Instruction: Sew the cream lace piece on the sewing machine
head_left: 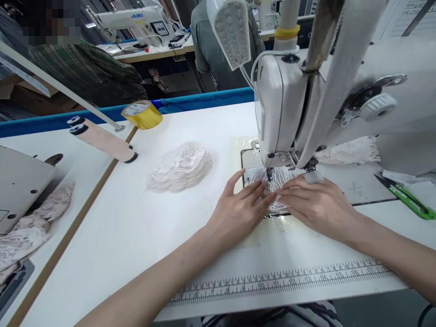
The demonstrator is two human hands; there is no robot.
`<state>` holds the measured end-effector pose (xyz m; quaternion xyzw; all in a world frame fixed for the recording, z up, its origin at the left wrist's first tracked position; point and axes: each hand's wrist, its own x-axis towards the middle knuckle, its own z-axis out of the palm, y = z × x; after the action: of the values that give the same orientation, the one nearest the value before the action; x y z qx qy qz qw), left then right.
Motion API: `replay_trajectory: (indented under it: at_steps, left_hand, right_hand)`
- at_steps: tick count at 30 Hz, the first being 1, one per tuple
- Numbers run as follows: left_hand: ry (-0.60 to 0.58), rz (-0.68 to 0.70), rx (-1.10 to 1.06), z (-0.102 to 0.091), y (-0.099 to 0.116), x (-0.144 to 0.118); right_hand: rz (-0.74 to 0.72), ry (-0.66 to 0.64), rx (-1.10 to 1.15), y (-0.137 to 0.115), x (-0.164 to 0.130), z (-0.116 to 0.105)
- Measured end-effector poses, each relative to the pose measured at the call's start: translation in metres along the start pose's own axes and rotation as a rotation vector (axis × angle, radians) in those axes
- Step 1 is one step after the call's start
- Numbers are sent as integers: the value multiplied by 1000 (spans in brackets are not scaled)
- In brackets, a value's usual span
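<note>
Here, grip: both our hands lie flat, fingers spread, clamping nothing.
Left hand (pixel 238 211): presses the lace piece (pixel 277 190) from its left.
Right hand (pixel 318 204): presses its right edge, under the sewing machine (pixel 282 104).
Room: we see bare tabletop (pixel 136 236) left of our grip, up to the lace stack (pixel 180 165).

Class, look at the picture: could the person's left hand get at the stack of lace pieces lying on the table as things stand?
Probably yes. The left hand lies flat on the table, and the stack of lace pieces sits just left of it with only bare tabletop between.
</note>
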<state>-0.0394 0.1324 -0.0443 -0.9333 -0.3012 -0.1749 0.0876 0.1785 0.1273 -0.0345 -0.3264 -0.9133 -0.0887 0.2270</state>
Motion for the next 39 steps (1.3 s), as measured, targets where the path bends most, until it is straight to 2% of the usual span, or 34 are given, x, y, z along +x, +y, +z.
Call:
replay_trajectory:
  at_steps: [7, 10, 17, 27, 33, 39]
  left_hand:
    - [19, -38, -15, 6, -10, 6]
    - [27, -55, 1, 6, -6, 5]
    - [62, -22, -15, 0, 11, -3]
    - [97, -36, -35, 4, 3, 1]
    - [78, -43, -8, 5, 1, 2]
    - [88, -20, -19, 0, 8, -3]
  right_hand:
    - [22, 28, -38, 7, 3, 6]
    - [39, 21, -52, 8, 2, 8]
    - [-38, 53, -97, 7, -3, 10]
    - [-44, 30, -165, 11, -2, 17]
    - [5, -13, -186, 9, 1, 14]
    - [-8, 47, -114, 1, -3, 11]
